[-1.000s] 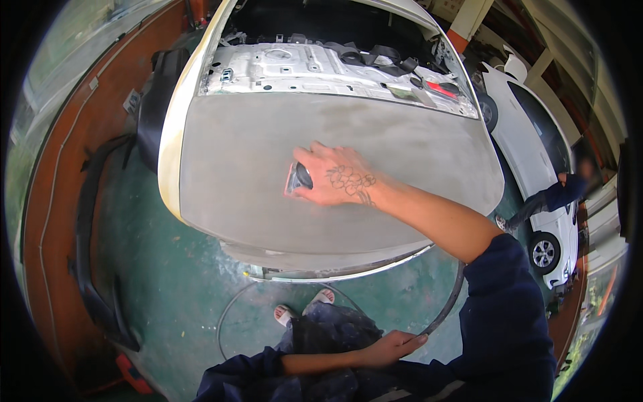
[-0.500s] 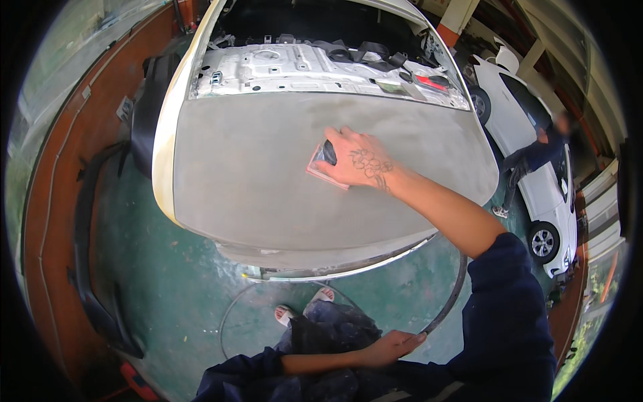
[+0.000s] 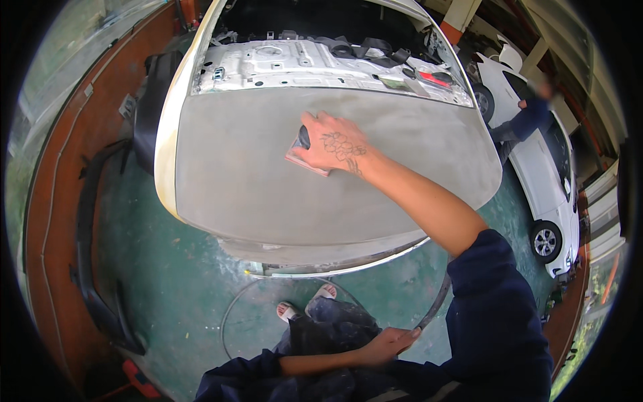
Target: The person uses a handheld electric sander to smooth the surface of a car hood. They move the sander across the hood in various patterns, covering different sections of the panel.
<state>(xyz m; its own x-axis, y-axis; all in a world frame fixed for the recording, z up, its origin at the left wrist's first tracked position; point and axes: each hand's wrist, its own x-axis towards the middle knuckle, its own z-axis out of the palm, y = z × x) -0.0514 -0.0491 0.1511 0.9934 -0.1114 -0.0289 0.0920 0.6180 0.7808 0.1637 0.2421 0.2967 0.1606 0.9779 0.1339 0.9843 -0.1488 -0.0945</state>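
My right hand [image 3: 335,142] is wrapped over a sander [image 3: 304,138] with a dark grip and a square pinkish pad. Its pad rests on the dull grey trunk lid [image 3: 234,161] of a car body, near the middle of the panel. Low in front of me, my left hand [image 3: 390,345] is closed round a dark hose [image 3: 437,303], which rises behind my right sleeve. Where the hose joins the sander is hidden by my arm.
Past the lid lies the bare white rear shelf [image 3: 268,63] with black straps [image 3: 375,53]. A black bumper [image 3: 87,248] stands by the orange wall at left. Beside a white car [image 3: 529,154] at right is another person [image 3: 526,120]. A thin hose loops on the green floor.
My right hand has slid the sander left and slightly away across the lid. The left hand still grips the hose. The other person has moved farther back along the white car.
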